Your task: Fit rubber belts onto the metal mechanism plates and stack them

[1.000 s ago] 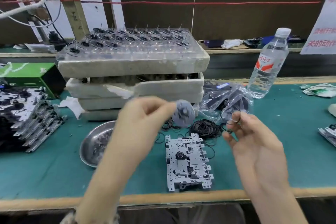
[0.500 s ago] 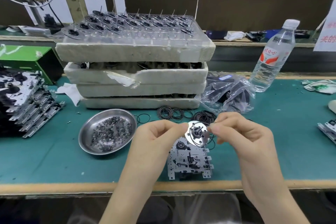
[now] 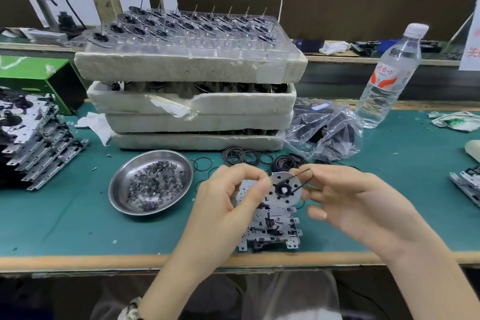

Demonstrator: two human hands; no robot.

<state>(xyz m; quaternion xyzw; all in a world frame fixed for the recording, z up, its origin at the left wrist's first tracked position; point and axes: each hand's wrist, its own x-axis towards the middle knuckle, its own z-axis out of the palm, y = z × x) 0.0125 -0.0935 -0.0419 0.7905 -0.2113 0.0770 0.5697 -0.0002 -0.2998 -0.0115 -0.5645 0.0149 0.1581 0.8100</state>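
Bench, centre of frame. Left hand (image 3: pixel 228 197) is gripping the left edge of a round silver metal disc with a black toothed hub (image 3: pixel 285 188) between thumb and curled forefinger, and is holding it up above the table. Right hand (image 3: pixel 353 205) is pinching a thin black rubber belt (image 3: pixel 304 170) between thumb and forefinger at the disc's upper right edge. The remaining fingers are curling loosely underneath. The belt is running from that pinch across the disc face toward the hub. Whether it is seating in a groove cannot be told.

Directly below the disc, a grey perforated metal mechanism plate (image 3: pixel 272 228) is lying flat on the green table mat (image 3: pixel 65 215), near the front edge. Neither hand is touching it.

Left of centre, a shallow round steel dish (image 3: pixel 135 163) is holding small dark washers. Just above the hands, loose black belts (image 3: pixel 249 157) are lying in a heap on the mat. Behind them a stack of white foam trays (image 3: pixel 192 109) is carrying a clear plastic tray of spindled discs (image 3: pixel 181 28) on top. Right of the stack, a crumpled clear plastic bag (image 3: pixel 324 132) is sitting, and a clear water bottle with a red label (image 3: pixel 387 78) is standing upright at upper right. At far left, a slanting stack of metal plates (image 3: pixel 33 143) is resting, with a green box (image 3: pixel 33 73) behind.
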